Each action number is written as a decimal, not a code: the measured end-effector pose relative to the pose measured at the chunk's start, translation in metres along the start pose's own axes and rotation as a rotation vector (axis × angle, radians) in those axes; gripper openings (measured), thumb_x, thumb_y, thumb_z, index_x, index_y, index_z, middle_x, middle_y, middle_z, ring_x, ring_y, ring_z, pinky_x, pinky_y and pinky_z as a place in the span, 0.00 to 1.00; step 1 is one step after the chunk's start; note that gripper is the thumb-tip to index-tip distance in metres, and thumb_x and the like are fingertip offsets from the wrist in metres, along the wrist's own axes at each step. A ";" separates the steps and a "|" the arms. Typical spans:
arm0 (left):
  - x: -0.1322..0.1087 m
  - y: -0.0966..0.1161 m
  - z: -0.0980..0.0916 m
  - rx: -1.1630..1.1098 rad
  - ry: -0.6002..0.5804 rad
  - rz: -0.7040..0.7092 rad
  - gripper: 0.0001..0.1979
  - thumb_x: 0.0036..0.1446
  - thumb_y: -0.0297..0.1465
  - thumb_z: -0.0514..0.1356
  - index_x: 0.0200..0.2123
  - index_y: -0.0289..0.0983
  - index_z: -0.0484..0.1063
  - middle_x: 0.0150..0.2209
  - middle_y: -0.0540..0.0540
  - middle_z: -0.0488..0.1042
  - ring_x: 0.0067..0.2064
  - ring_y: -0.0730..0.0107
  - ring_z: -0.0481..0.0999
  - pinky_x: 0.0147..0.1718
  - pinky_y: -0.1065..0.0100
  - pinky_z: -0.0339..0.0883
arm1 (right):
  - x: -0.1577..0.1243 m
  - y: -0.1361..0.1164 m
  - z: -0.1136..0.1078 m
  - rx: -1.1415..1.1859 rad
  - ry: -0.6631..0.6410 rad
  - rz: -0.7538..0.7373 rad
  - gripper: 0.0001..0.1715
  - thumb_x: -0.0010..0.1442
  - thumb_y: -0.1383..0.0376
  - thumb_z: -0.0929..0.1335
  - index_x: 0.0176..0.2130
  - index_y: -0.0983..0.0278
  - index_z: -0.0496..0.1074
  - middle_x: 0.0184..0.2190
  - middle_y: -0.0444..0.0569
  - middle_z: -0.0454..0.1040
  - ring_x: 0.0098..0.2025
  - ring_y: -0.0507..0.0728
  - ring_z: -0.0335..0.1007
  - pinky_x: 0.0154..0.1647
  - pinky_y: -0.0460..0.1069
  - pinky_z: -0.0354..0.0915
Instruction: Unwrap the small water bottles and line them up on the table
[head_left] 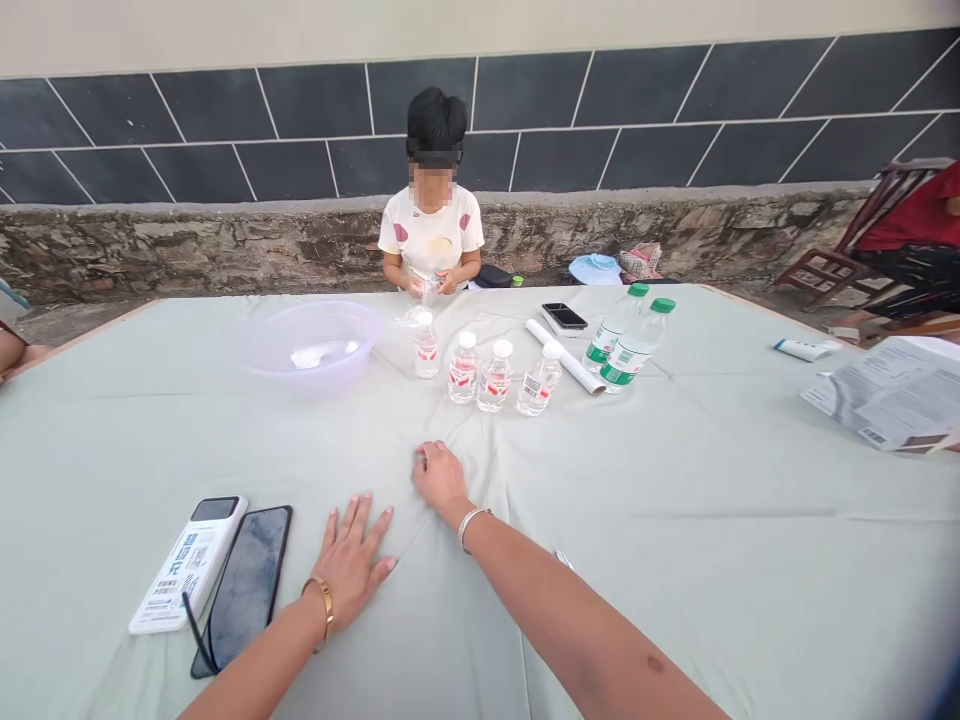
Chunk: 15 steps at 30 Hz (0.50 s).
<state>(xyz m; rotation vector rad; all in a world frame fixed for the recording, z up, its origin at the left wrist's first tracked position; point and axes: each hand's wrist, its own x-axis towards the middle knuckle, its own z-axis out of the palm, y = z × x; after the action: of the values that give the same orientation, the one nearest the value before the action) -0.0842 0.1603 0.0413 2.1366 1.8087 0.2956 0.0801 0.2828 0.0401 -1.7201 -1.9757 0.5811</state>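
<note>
My left hand (351, 560) lies flat on the pale green tablecloth (585, 620), fingers spread, with nothing in it. A black smartphone (251, 580) and a white power bank (191, 565) lie to its left. Farther forward, my right hand (441, 474) rests on the cloth with its fingers curled in. Whatever it may hold is hidden. Beyond it stand several small clear water bottles with white caps and red labels, among them one bottle (463, 375) on the left and another (538, 385) on the right. Neither hand touches them.
A translucent purple basin (360, 345) sits left of the bottles. Two green-capped bottles (628, 350) stand near a white roll (564, 355) and a phone (565, 316). Papers (892, 395) lie far right. Opposite, a person (433, 235) handles clear plastic.
</note>
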 end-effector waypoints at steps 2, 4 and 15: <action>-0.009 -0.001 0.010 0.229 -0.010 0.074 0.28 0.60 0.42 0.49 0.63 0.46 0.53 0.67 0.39 0.45 0.67 0.51 0.41 0.62 0.44 0.39 | 0.018 -0.004 -0.001 0.090 0.006 0.081 0.14 0.54 0.70 0.63 0.41 0.62 0.72 0.41 0.50 0.70 0.41 0.55 0.68 0.44 0.49 0.62; -0.011 -0.002 0.014 0.309 0.012 0.094 0.28 0.62 0.44 0.45 0.64 0.46 0.50 0.67 0.40 0.45 0.67 0.52 0.41 0.61 0.44 0.39 | 0.044 -0.010 -0.002 0.180 0.032 0.162 0.18 0.54 0.69 0.63 0.45 0.64 0.71 0.45 0.52 0.69 0.43 0.56 0.69 0.46 0.50 0.62; -0.008 0.004 0.008 0.245 -0.031 0.100 0.32 0.60 0.47 0.46 0.65 0.47 0.46 0.68 0.40 0.42 0.67 0.47 0.39 0.61 0.41 0.37 | 0.193 -0.013 0.018 0.369 0.370 0.329 0.49 0.55 0.57 0.66 0.65 0.70 0.38 0.62 0.64 0.50 0.61 0.63 0.53 0.56 0.55 0.57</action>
<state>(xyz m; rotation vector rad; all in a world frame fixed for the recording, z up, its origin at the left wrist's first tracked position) -0.0796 0.1506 0.0361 2.3875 1.8045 0.0655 0.0362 0.4717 0.0454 -1.7696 -1.2561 0.6350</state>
